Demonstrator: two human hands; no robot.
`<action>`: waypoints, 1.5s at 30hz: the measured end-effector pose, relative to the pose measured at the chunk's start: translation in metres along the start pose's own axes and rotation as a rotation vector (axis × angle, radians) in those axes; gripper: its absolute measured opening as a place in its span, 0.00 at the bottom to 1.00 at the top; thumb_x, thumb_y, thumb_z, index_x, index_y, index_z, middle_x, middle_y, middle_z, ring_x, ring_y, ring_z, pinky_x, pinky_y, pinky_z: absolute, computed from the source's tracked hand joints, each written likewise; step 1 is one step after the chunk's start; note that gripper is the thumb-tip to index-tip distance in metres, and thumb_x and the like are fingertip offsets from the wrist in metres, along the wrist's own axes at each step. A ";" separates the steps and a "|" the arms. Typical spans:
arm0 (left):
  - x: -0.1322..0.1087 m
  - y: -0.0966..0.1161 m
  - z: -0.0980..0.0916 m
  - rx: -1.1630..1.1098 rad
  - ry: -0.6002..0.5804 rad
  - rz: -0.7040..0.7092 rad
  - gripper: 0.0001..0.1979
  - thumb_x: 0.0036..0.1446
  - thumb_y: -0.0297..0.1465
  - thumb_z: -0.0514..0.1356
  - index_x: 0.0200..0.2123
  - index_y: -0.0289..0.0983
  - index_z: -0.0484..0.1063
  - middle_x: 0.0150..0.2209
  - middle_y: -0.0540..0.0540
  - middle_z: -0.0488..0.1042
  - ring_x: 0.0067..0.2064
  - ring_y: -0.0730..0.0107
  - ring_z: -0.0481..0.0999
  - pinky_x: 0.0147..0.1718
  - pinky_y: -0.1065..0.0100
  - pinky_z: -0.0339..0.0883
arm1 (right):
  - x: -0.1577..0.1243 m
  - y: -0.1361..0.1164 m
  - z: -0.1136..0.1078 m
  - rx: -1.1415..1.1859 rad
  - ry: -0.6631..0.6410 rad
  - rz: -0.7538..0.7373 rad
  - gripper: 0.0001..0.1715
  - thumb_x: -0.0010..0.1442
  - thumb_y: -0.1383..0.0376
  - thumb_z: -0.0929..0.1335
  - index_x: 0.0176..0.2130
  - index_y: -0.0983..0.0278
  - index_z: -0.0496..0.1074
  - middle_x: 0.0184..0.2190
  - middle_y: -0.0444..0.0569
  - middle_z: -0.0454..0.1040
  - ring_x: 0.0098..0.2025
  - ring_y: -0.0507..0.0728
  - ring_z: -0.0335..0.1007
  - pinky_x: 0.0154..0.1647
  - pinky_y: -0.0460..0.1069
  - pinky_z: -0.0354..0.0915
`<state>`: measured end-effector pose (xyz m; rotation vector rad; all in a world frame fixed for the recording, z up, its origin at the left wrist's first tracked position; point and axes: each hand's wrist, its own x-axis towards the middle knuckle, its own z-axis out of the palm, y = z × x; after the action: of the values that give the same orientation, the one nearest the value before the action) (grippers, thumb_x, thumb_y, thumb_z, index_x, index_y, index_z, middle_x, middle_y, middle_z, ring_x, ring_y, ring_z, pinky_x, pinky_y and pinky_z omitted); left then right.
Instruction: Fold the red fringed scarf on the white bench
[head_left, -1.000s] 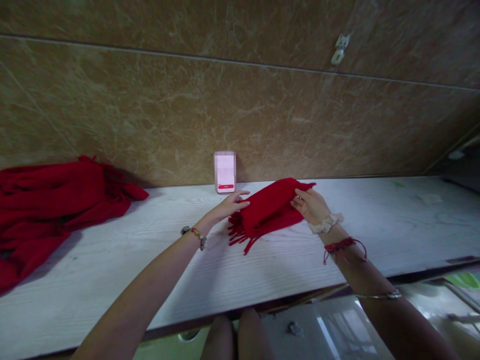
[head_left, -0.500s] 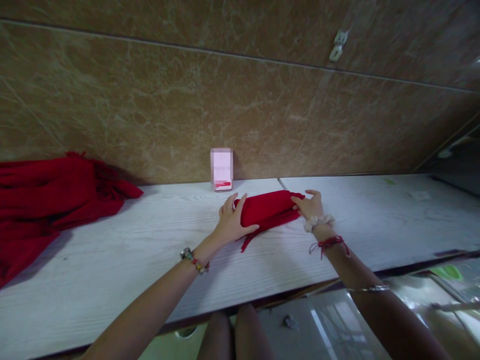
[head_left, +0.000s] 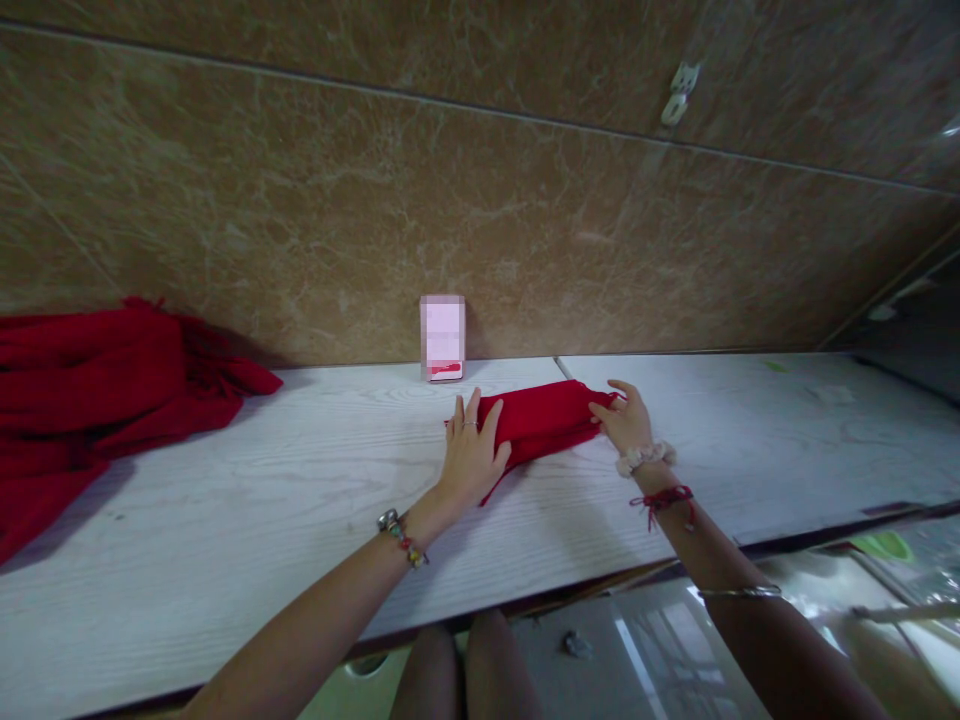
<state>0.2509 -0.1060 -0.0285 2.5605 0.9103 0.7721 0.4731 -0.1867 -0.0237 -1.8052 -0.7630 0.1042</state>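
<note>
A folded red scarf (head_left: 544,415) with fringed ends lies on a white wood-grain tabletop (head_left: 300,500). My left hand (head_left: 471,450) rests flat over the scarf's left end, fingers spread and a ring on one of them. At the opposite end my right hand (head_left: 627,420) pinches the fringe between thumb and fingers. Some fringe pokes out under the left palm. On the far left lies a loose heap of red cloth (head_left: 105,390), also fringed.
A phone (head_left: 444,335) with a blurred-out screen leans upright against the brown marbled wall (head_left: 300,230). A white cat-shaped hook (head_left: 680,95) is on the wall at upper right. Below the table's front edge, a green object (head_left: 885,546) shows at right.
My left hand has slid slightly right and flattened onto the scarf's end. My right hand has moved a little right, and that end looks straighter.
</note>
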 end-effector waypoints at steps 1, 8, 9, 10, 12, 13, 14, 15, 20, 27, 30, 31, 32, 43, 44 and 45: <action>0.002 0.001 -0.001 -0.016 0.016 -0.014 0.26 0.53 0.29 0.51 0.57 0.35 0.54 0.61 0.36 0.44 0.61 0.41 0.40 0.53 0.42 0.48 | 0.002 -0.007 0.000 0.040 0.002 -0.028 0.30 0.42 0.58 0.66 0.46 0.63 0.60 0.20 0.39 0.69 0.19 0.52 0.66 0.21 0.48 0.63; 0.001 0.003 0.005 -0.131 0.073 0.002 0.28 0.49 0.19 0.47 0.56 0.31 0.55 0.60 0.36 0.47 0.61 0.51 0.45 0.58 0.51 0.44 | 0.005 -0.030 -0.003 -0.019 0.105 -0.309 0.22 0.45 0.61 0.64 0.43 0.62 0.63 0.33 0.47 0.71 0.31 0.55 0.68 0.31 0.51 0.65; -0.002 0.002 0.008 -0.131 0.070 0.003 0.29 0.48 0.19 0.47 0.56 0.31 0.55 0.60 0.36 0.47 0.61 0.51 0.45 0.58 0.52 0.44 | 0.001 -0.024 -0.002 -0.068 0.098 -0.279 0.22 0.45 0.62 0.64 0.43 0.61 0.64 0.31 0.46 0.70 0.30 0.55 0.68 0.31 0.51 0.65; -0.004 0.001 0.010 -0.126 0.061 0.007 0.29 0.47 0.18 0.47 0.56 0.31 0.55 0.61 0.36 0.46 0.62 0.51 0.44 0.58 0.52 0.44 | -0.004 -0.016 -0.001 -0.112 0.086 -0.227 0.22 0.45 0.62 0.64 0.43 0.61 0.64 0.29 0.44 0.70 0.28 0.55 0.67 0.31 0.52 0.64; -0.009 -0.001 0.014 -0.098 0.030 0.021 0.30 0.46 0.18 0.48 0.56 0.31 0.55 0.61 0.36 0.44 0.62 0.51 0.41 0.58 0.51 0.43 | -0.011 -0.001 0.000 -0.168 0.051 -0.106 0.22 0.43 0.63 0.64 0.42 0.61 0.65 0.24 0.42 0.68 0.25 0.55 0.65 0.30 0.52 0.64; -0.011 -0.002 0.015 -0.077 0.008 0.029 0.31 0.46 0.18 0.48 0.56 0.31 0.55 0.62 0.37 0.43 0.62 0.50 0.39 0.57 0.50 0.43 | -0.013 0.005 0.000 -0.185 0.038 -0.058 0.23 0.43 0.63 0.64 0.42 0.61 0.65 0.22 0.41 0.67 0.24 0.55 0.64 0.29 0.52 0.64; -0.012 -0.003 0.014 -0.054 -0.015 0.037 0.31 0.46 0.18 0.48 0.57 0.32 0.55 0.62 0.37 0.42 0.62 0.50 0.38 0.57 0.50 0.43 | -0.014 0.010 -0.001 -0.205 0.034 -0.025 0.23 0.42 0.63 0.64 0.42 0.62 0.66 0.21 0.40 0.65 0.23 0.55 0.64 0.30 0.52 0.63; -0.013 -0.003 0.013 -0.030 -0.040 0.041 0.31 0.46 0.19 0.49 0.57 0.32 0.55 0.63 0.37 0.41 0.62 0.49 0.37 0.57 0.49 0.43 | -0.014 0.011 -0.002 -0.231 0.041 -0.006 0.23 0.42 0.63 0.63 0.42 0.63 0.66 0.21 0.40 0.64 0.23 0.55 0.63 0.30 0.53 0.63; -0.006 0.004 -0.004 0.076 -0.078 0.051 0.24 0.54 0.32 0.51 0.55 0.32 0.59 0.62 0.36 0.42 0.62 0.48 0.38 0.56 0.47 0.41 | -0.004 -0.013 -0.006 -0.432 0.224 -0.145 0.26 0.43 0.65 0.62 0.44 0.67 0.65 0.30 0.50 0.66 0.33 0.59 0.64 0.37 0.55 0.62; 0.021 0.009 -0.001 0.233 -0.190 0.220 0.38 0.49 0.45 0.56 0.57 0.24 0.53 0.60 0.30 0.49 0.62 0.49 0.43 0.57 0.50 0.43 | -0.012 -0.046 0.028 -0.813 -0.297 -0.630 0.23 0.59 0.62 0.55 0.51 0.62 0.63 0.53 0.55 0.63 0.55 0.61 0.55 0.52 0.60 0.54; 0.019 0.001 0.006 0.292 -0.219 0.257 0.36 0.51 0.43 0.56 0.57 0.26 0.53 0.60 0.31 0.51 0.61 0.50 0.46 0.56 0.51 0.44 | -0.017 -0.035 0.041 -0.918 -0.516 -0.665 0.24 0.61 0.62 0.53 0.55 0.59 0.60 0.56 0.51 0.61 0.58 0.60 0.52 0.55 0.63 0.50; 0.018 -0.001 0.008 0.308 -0.219 0.265 0.34 0.52 0.41 0.55 0.57 0.27 0.54 0.59 0.32 0.52 0.61 0.52 0.47 0.56 0.52 0.44 | -0.017 -0.031 0.043 -0.935 -0.535 -0.667 0.25 0.61 0.62 0.52 0.56 0.59 0.59 0.57 0.50 0.60 0.58 0.60 0.52 0.55 0.64 0.49; 0.017 -0.003 0.008 0.322 -0.220 0.272 0.32 0.53 0.40 0.55 0.57 0.27 0.54 0.59 0.32 0.52 0.61 0.52 0.48 0.57 0.52 0.44 | -0.017 -0.027 0.043 -0.943 -0.537 -0.670 0.25 0.61 0.62 0.52 0.56 0.59 0.58 0.57 0.50 0.59 0.59 0.59 0.51 0.56 0.63 0.48; 0.012 -0.034 -0.011 0.421 -0.257 0.295 0.27 0.53 0.35 0.56 0.54 0.28 0.59 0.59 0.34 0.55 0.60 0.53 0.51 0.56 0.55 0.47 | -0.027 -0.028 0.044 -0.950 -0.433 -0.680 0.25 0.62 0.62 0.52 0.56 0.65 0.58 0.58 0.54 0.58 0.59 0.60 0.50 0.56 0.63 0.49; 0.009 -0.043 -0.016 0.429 -0.246 0.288 0.26 0.53 0.34 0.56 0.54 0.28 0.59 0.59 0.34 0.55 0.60 0.53 0.51 0.56 0.55 0.47 | -0.031 -0.031 0.052 -0.937 -0.425 -0.682 0.25 0.62 0.62 0.52 0.56 0.64 0.58 0.58 0.54 0.58 0.59 0.60 0.50 0.55 0.63 0.49; 0.006 -0.052 -0.022 0.436 -0.232 0.278 0.26 0.53 0.34 0.56 0.54 0.28 0.59 0.59 0.34 0.55 0.60 0.53 0.51 0.56 0.55 0.47 | -0.036 -0.035 0.061 -0.921 -0.419 -0.688 0.25 0.62 0.62 0.52 0.56 0.64 0.58 0.57 0.54 0.58 0.59 0.61 0.50 0.55 0.64 0.49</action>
<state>0.2168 -0.0609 -0.0324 3.1239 0.7187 0.3542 0.4033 -0.1496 -0.0268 -2.2594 -1.9192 -0.3981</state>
